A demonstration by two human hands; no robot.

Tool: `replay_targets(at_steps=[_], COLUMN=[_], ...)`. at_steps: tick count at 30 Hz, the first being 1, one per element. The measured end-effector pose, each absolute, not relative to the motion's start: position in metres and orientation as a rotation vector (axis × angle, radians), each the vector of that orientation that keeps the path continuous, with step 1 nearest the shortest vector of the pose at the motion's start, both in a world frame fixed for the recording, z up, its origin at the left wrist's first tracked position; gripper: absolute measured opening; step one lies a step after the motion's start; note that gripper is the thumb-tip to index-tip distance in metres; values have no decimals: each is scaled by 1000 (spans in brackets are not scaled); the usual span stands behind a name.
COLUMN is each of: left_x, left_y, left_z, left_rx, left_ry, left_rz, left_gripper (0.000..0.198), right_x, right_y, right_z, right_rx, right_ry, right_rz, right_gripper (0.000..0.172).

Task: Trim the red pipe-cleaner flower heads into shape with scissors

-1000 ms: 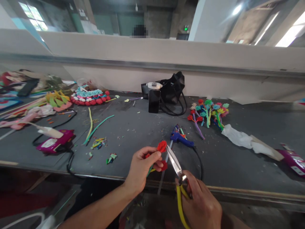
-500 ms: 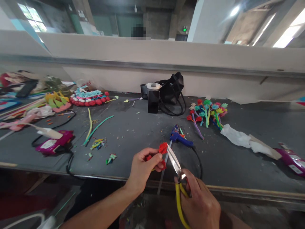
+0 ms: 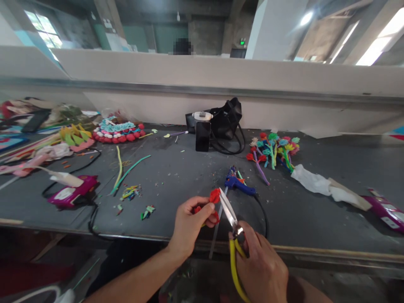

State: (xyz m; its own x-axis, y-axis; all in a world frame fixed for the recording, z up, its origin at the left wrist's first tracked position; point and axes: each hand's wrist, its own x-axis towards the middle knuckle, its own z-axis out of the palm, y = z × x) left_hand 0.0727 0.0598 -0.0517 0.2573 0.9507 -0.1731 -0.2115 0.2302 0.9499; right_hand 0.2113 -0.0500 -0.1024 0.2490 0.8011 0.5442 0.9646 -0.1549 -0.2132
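Observation:
My left hand (image 3: 189, 223) is closed around a small red pipe-cleaner flower (image 3: 214, 196), held just above the table's front edge. My right hand (image 3: 261, 269) grips yellow-handled scissors (image 3: 232, 223). Their steel blades point up and left, with the tips touching the red flower. The blades look nearly closed. A blue glue gun (image 3: 238, 185) lies on the grey table (image 3: 176, 168) just beyond the flower, its black cord curving back toward my right hand.
A bunch of coloured pipe-cleaner flowers (image 3: 274, 149) lies at right, with a white cloth (image 3: 318, 183) beside it. A black bag (image 3: 225, 122) and phone (image 3: 202, 136) stand at the back. A purple glue gun (image 3: 74, 193), loose green and yellow stems (image 3: 126, 170) and a pompom wreath (image 3: 118, 130) lie at left.
Both hands have shifted slightly left and the flower has sunk a little toward my left fingers. The scissor tips stay against the red flower.

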Motion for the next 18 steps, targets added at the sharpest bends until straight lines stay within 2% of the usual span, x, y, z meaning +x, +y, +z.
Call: replay_targets(at_steps=[18], left_x=[78], left_y=[55], left_z=[-50], left_rx=[942], left_ry=[910], left_rz=[1004], left_gripper=[19], right_x=[210], right_y=[-42], right_z=[-114], right_rx=[-1958], right_ry=[-1604], right_rz=[-399], right_gripper=[35])
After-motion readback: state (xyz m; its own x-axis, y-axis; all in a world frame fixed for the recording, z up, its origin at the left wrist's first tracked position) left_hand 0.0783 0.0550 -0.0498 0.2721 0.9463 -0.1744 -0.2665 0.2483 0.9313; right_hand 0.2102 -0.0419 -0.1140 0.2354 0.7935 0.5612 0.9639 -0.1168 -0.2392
